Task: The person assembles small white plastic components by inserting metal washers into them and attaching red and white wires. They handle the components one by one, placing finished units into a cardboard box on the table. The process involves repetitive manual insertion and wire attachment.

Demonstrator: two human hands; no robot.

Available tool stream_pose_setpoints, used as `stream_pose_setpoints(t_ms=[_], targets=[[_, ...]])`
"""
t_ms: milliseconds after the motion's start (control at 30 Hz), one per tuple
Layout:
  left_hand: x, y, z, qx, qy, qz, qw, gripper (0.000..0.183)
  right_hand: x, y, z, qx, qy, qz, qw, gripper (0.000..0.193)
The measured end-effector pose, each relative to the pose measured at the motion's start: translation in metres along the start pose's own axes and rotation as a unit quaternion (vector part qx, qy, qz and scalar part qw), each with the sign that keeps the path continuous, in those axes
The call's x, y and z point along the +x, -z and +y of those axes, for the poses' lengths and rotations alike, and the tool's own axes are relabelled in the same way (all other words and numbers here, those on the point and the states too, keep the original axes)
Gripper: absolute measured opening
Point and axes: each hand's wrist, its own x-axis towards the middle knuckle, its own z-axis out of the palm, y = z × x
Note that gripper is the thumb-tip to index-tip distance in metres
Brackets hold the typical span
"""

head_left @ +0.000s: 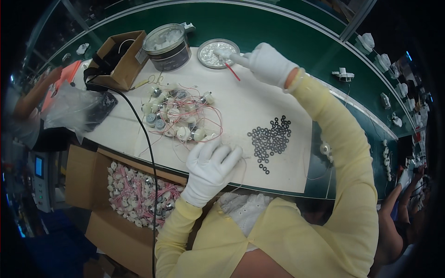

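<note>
My left hand (206,173), in a white glove, is bent palm-down at the table's near edge. Its fingers curl over something hidden beneath them, and a thin wire shows beside them. Just beyond lies a pile of small white-and-metal motors (174,113) with red and white wires. My right hand (271,65), gloved too, reaches to the far side with its index finger stretched out over a round metal lid (200,61) holding whitish paste. A red stick (233,72) leans across the lid's rim below that finger. Dark small rings (270,139) lie loose between the hands.
Behind the pile stand an open tin (170,59) and a cardboard box (121,74). Yellow-handled scissors (143,83) lie alongside. A black cable (147,139) crosses the table's left part. Below, a carton (95,178) holds many wired motors. Another person's arm (34,97) is at left.
</note>
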Motion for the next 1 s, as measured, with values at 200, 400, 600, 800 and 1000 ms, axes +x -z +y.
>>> stream_pose_setpoints(t_ms=[200, 400, 600, 800, 1000], targets=[[0.02, -0.007, -0.014, 0.056, 0.06, -0.066, 0.994, 0.04, -0.142, 0.095, -0.023, 0.11, -0.104, 0.011, 0.988, 0.052], [0.03, -0.005, -0.015, -0.016, -0.026, -0.115, 0.993, 0.046, -0.275, 0.158, -0.159, 0.481, -0.369, 0.109, 0.788, 0.036], [0.019, 0.061, -0.045, -0.169, 0.004, -0.231, 0.958, 0.035, -0.303, 0.128, -0.246, 0.723, -0.505, 0.226, 0.414, 0.041], [0.004, 0.106, -0.045, -0.265, 0.264, -0.15, 0.915, 0.033, -0.281, 0.094, -0.174, 0.518, -0.34, 0.23, 0.75, 0.047], [0.035, 0.142, 0.0, -0.125, 0.316, -0.231, 0.912, 0.039, -0.262, 0.07, -0.184, 0.381, -0.347, 0.186, 0.836, 0.058]])
